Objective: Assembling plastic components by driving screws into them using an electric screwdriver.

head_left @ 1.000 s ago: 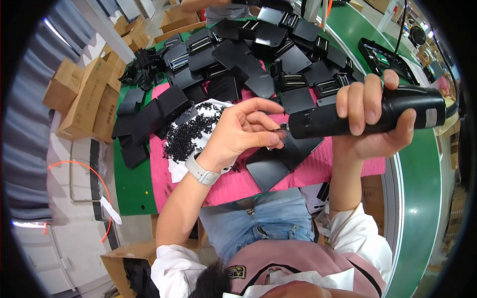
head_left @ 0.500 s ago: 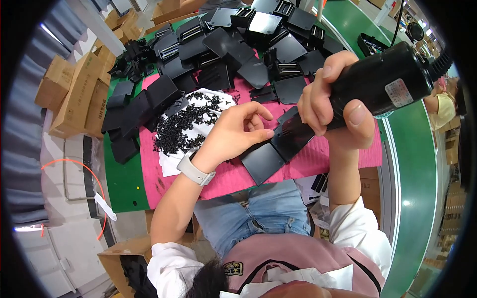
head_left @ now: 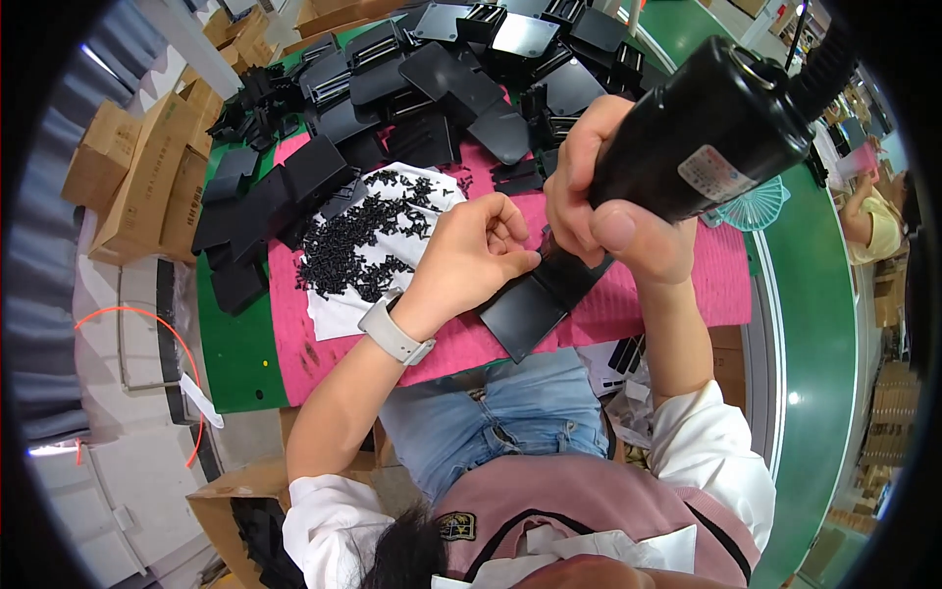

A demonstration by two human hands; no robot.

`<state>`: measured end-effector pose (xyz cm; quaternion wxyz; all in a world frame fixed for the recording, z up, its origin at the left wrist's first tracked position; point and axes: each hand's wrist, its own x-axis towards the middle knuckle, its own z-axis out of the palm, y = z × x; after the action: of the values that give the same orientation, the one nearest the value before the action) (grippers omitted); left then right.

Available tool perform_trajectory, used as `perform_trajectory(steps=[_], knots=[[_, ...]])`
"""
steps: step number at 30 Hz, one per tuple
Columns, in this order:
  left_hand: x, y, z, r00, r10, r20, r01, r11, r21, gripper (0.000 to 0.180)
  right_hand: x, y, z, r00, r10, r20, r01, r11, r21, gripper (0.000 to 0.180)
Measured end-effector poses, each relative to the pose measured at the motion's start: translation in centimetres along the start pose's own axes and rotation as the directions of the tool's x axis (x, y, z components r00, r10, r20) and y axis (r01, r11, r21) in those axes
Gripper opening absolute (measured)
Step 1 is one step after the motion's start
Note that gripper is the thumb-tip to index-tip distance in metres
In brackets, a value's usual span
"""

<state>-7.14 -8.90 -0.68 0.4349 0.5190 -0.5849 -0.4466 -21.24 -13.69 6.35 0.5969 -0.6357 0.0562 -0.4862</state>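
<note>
In a workshop with grey-blue curtains [head_left: 49,187] and cardboard boxes [head_left: 147,182] along the left, a green worktop [head_left: 231,368] carries a pink mat [head_left: 726,280], seen from above by the person working there. The fingers of the right hand [head_left: 648,250] are wrapped around a thick black electric screwdriver [head_left: 702,133], thumb on the near side; its tip is hidden by the hand. Just beside it, the left hand [head_left: 466,253] has its fingers loosely curled, with the thumb stretched toward the black plastic part [head_left: 525,319]; whether thumb and forefinger pinch anything cannot be told. That part lies on the mat between the hands, in front of the person, its flat near panel showing and its far section partly covered by the right hand. The step in hand appears to be driving a screw into it; the move this calls for is likely a straight, firm press with the driver while the left hand steadies the part. Left of the left hand, many small black screws [head_left: 343,250] lie scattered on a white cloth [head_left: 329,319]. Farther out, a pile of similar black parts [head_left: 451,83] covers the far side.
</note>
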Motion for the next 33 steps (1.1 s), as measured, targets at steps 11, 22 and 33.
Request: perform_trajectory(steps=[11,22,33], knots=[[-0.2,-0.6,0.4,0.994,0.097,-0.043,-0.095,0.995,0.039,0.020,-0.1,-0.3,-0.2,1.000,0.018,-0.001,-0.018,0.999,-0.026,0.043],[-0.4,1.2,-0.9,0.998,-0.058,-0.016,0.039,0.831,-0.555,0.013,0.1,-2.5,-2.9,0.946,-0.305,-0.112,0.325,0.865,0.383,0.045],[-0.5,0.9,-0.3,1.000,-0.007,0.008,0.010,0.750,-0.662,0.019,-0.3,-1.9,-3.1,0.937,-0.321,-0.134,0.348,0.846,0.404,0.043]])
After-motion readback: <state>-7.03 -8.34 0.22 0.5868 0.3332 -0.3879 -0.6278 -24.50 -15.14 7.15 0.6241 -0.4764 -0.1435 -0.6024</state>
